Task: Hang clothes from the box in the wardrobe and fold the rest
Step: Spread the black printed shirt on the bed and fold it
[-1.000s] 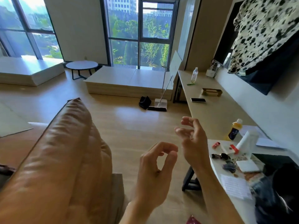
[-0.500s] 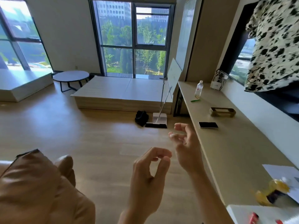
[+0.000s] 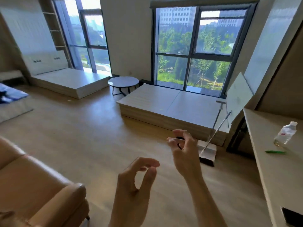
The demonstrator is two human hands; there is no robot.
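- Hands are up in the air in front of the person, apart from each other, both bare and holding nothing
- Left hand (image 3: pixel 132 182) is the lower and nearer one, its fingers loosely curled, thumb and forefinger bent toward each other in a ring with a small gap at the tips
- Right hand (image 3: pixel 185 153) is higher and further out, its fingers loosely bent
- Tan sofa arm (image 3: pixel 41 194) fills the lower left corner, near the left forearm
- Pale counter (image 3: pixel 270 169) runs along the right wall; on it a green pen (image 3: pixel 275 151) lies flat, and a clear bottle (image 3: pixel 285 134) is just beyond the pen
- Dustpan (image 3: pixel 207 153) with a long handle stands on the wood floor past the right hand, at the foot of a low platform (image 3: pixel 172 105)
- Blue cloth (image 3: pixel 11 95) lies on a low pad at the far left edge, well apart from both hands; it is too blurred to tell whether it is a garment
- Round table (image 3: pixel 123 81) stands beside the platform's far corner, below the wall between the windows
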